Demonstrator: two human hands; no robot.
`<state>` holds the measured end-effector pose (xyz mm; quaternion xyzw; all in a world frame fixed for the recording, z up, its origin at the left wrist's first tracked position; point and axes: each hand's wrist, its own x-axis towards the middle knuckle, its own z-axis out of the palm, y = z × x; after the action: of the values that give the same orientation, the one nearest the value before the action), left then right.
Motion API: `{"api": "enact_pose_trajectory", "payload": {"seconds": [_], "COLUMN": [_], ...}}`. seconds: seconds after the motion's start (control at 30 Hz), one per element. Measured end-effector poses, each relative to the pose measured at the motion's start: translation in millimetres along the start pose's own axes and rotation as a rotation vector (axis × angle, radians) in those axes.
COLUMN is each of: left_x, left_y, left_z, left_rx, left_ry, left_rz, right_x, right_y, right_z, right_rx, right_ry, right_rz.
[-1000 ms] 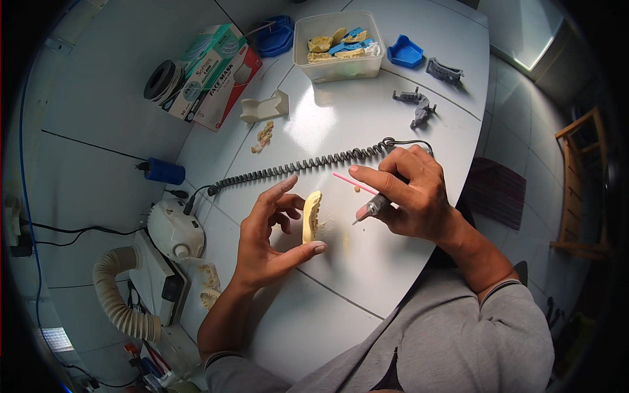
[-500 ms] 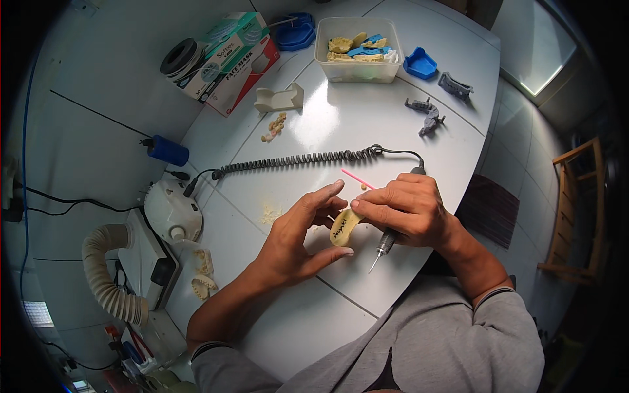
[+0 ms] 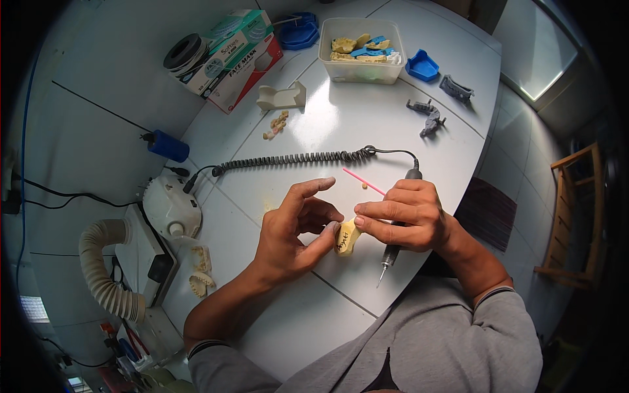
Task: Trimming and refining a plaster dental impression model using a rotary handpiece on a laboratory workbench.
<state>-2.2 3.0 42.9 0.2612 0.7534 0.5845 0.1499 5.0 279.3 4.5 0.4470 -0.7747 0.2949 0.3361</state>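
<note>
A pale yellow plaster dental cast (image 3: 346, 238) with dark handwriting on one face is held between both hands, just above the table. My left hand (image 3: 298, 226) pinches its left side with the thumb and a fingertip, the index finger raised away. The thumb and index finger of my right hand (image 3: 407, 215) grip its upper right edge. That same hand wraps a dark rotary handpiece (image 3: 391, 254), whose thin metal bur points down toward my lap. From the handpiece's rear end a black coiled cord (image 3: 295, 159) runs left. Beside the right fingers lies a thin pink stick (image 3: 362, 181).
At left stand a white motor unit (image 3: 172, 208) and a ribbed hose (image 3: 98, 262), with plaster casts (image 3: 201, 283) nearby. Farther back are mask boxes (image 3: 242, 72), a clear tub (image 3: 362, 73) of casts, a blue tray (image 3: 422, 65) and a grey articulator-like part (image 3: 429, 116).
The cast has turned and tilted in my fingers. My left thumb has moved up onto its side, and the handpiece has shifted slightly, its bur now a little lower and farther right.
</note>
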Motion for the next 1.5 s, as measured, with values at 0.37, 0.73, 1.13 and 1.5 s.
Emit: {"api": "enact_pose_trajectory", "payload": {"seconds": [0.37, 0.73, 1.13, 1.5], "left_x": [-2, -4, -7, 1], "left_y": [1, -7, -5, 5], "left_z": [6, 15, 16, -19], "left_rx": [0.229, 0.553, 0.531, 0.613], "left_ry": [0.021, 0.126, 0.156, 0.343], "left_rz": [0.073, 0.422, 0.487, 0.476], "right_x": [3, 1, 0, -4], "right_y": [-1, -2, -2, 2], "right_z": [0, 3, 2, 1], "right_rx": [-0.005, 0.048, 0.029, 0.027], "right_ry": [-0.010, 0.000, 0.000, 0.046], "right_rz": [-0.038, -0.055, -0.009, 0.032]}}
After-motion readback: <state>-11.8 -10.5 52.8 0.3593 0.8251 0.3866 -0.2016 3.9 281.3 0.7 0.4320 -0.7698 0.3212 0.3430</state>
